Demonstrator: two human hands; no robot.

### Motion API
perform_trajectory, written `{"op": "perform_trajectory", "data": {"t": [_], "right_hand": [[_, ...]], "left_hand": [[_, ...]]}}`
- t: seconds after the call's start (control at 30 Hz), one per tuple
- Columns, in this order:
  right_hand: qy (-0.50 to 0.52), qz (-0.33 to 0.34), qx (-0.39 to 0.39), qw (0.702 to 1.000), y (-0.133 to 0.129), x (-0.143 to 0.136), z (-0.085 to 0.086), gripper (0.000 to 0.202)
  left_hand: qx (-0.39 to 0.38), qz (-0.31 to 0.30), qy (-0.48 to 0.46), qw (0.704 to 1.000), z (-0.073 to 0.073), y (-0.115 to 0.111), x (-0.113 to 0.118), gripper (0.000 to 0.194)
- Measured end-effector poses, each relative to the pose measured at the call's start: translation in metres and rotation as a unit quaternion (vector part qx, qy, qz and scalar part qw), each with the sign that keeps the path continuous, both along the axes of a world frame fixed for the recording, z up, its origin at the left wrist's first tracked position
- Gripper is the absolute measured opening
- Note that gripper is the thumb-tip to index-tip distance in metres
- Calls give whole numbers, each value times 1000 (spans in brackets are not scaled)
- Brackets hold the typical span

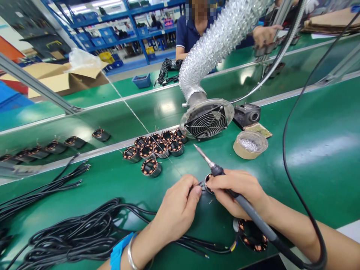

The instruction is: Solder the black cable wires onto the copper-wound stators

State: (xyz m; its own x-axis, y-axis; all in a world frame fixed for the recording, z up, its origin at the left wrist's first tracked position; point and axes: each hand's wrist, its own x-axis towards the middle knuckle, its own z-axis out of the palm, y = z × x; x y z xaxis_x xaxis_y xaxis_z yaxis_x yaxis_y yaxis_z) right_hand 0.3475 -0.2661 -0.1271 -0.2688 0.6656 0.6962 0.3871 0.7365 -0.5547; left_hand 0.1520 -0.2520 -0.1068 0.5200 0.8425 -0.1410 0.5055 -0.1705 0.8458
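My left hand (178,208) pinches the end of a thin dark wire or cable at the middle of the green bench. Just right of it, my right hand (242,191) grips a soldering iron (215,168), whose tip points up and to the left. A motor stator (208,183) sits between my hands, largely hidden by my right fingers. Another stator with copper windings (254,236) lies below my right wrist, beside a cable end with a yellow wire (233,246). Several stators (151,167) stand grouped beyond my left hand.
A fume fan (208,122) on a silver duct hangs above the bench. To its right are a roll of solder wire (250,144) and a black stand (248,115). Coiled black cables (75,232) cover the lower left. A person (194,28) sits across the bench.
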Motion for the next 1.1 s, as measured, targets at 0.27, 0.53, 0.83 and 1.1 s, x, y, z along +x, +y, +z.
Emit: {"op": "perform_trajectory", "data": {"t": [0.27, 0.53, 0.83, 1.1], "right_hand": [[-13, -14, -10, 1000, -6, -5, 0, 25], [34, -34, -24, 999, -8, -9, 0, 23], [28, 23, -144, 989, -12, 6, 2, 43], [32, -83, -101, 991, -5, -2, -5, 27]], "left_hand": [[-147, -5, -90, 985, -11, 0, 0, 38], [-283, 11, -202, 938, -20, -5, 11, 41], [-264, 76, -221, 936, -22, -6, 15, 44], [-279, 133, -224, 924, -13, -11, 24, 49]]}}
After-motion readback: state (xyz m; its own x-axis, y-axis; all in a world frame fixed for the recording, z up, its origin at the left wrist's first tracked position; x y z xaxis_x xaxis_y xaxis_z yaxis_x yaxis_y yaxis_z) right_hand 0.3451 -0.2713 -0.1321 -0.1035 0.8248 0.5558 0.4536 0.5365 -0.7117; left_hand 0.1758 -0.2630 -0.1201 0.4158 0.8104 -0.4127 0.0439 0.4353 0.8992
